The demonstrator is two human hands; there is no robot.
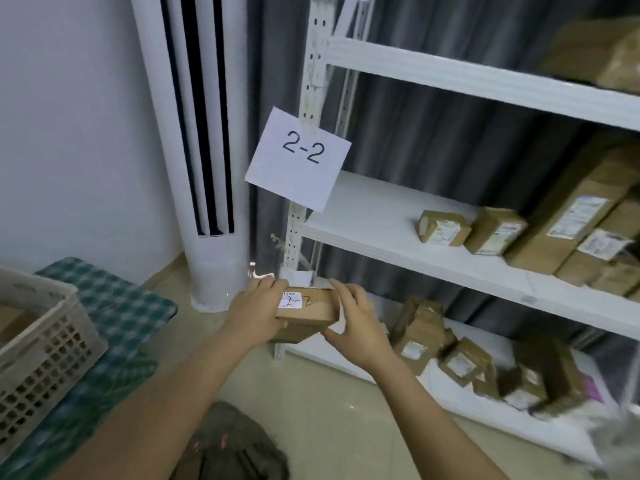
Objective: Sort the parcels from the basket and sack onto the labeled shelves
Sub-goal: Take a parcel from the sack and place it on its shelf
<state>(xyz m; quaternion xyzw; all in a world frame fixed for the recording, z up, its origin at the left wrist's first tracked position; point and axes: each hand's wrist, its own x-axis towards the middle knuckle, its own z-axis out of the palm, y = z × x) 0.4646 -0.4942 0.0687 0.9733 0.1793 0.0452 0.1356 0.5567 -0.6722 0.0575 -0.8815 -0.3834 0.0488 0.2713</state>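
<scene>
Two hands: both on one parcel [308, 311], held in the air in front of the shelf rack's left post [311, 109], above the floor.
Parcel: small brown carton, top face up, white sticker near its left end with "2-2" handwritten across sticker and cardboard.
Left hand [254, 311]: grips the parcel's left end; fingers [268, 284] curl over the far top edge, thumb side runs under the near edge.
Right hand [358, 322]: grips the right end; fingers [341, 289] curl over the top right corner, thumb presses the lower near corner.
Parcel vs fingers: sits between the two hands, label face showing in the gap between them.
Sign [298, 159]: white sheet reading "2-2", fixed to the post, hanging tilted, above the parcel.
Middle shelf [367, 216]: just right of the sign; left part bare, brown labelled parcels [495, 230] grouped toward its right.
Bottom shelf [446, 393]: loose pile of small brown parcels [464, 362], to the right of the right hand.
Top shelf [450, 72]: brown parcels at far right, blurred.
Basket [45, 348]: grey perforated crate at the left edge, resting on a green checked cloth [114, 306]; contents mostly out of view.
Sack [228, 445]: dark bag on the floor between the forearms; cannot tell what is in it.
Background: white tower fan [204, 168] beside the post, grey curtain [433, 140] behind the rack.
</scene>
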